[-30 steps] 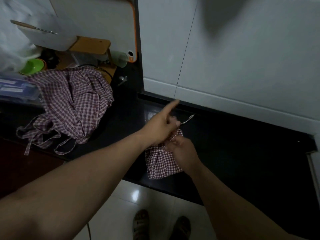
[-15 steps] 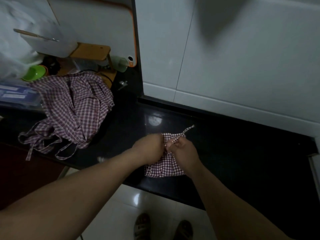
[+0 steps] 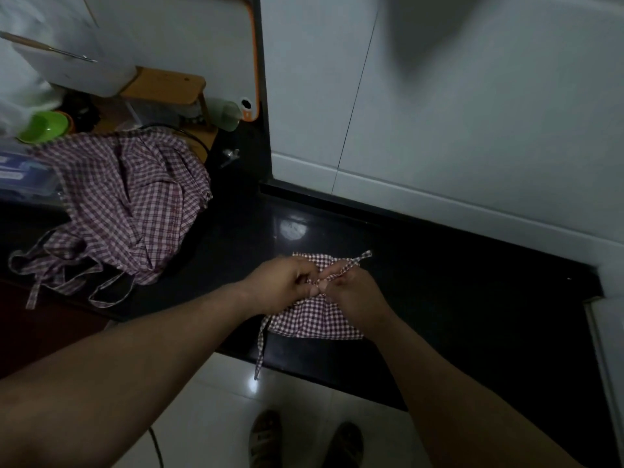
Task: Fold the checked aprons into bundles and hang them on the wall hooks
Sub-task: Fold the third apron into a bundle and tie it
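Observation:
A red-and-white checked apron folded into a small bundle (image 3: 312, 320) lies near the front edge of the black counter (image 3: 456, 298). My left hand (image 3: 282, 282) and my right hand (image 3: 354, 295) meet on top of it, each pinching one of its ties. One tie end (image 3: 363, 256) sticks out toward the wall; another tie (image 3: 260, 349) hangs over the counter's front edge. A heap of loose checked aprons (image 3: 125, 204) lies on the counter to the left. No wall hooks are in view.
A white cutting board with an orange rim (image 3: 251, 62) leans in the corner, beside a wooden stand (image 3: 165, 86), a green bowl (image 3: 45, 126) and a pale green cup (image 3: 226, 114). White tiled wall rises behind. My sandalled feet (image 3: 304, 440) stand on the white floor.
My left hand, whose finger pointed toward the wall, has closed and come down onto the ties. Both hands now pinch the ties over the bundle, and one tie hangs off the counter edge.

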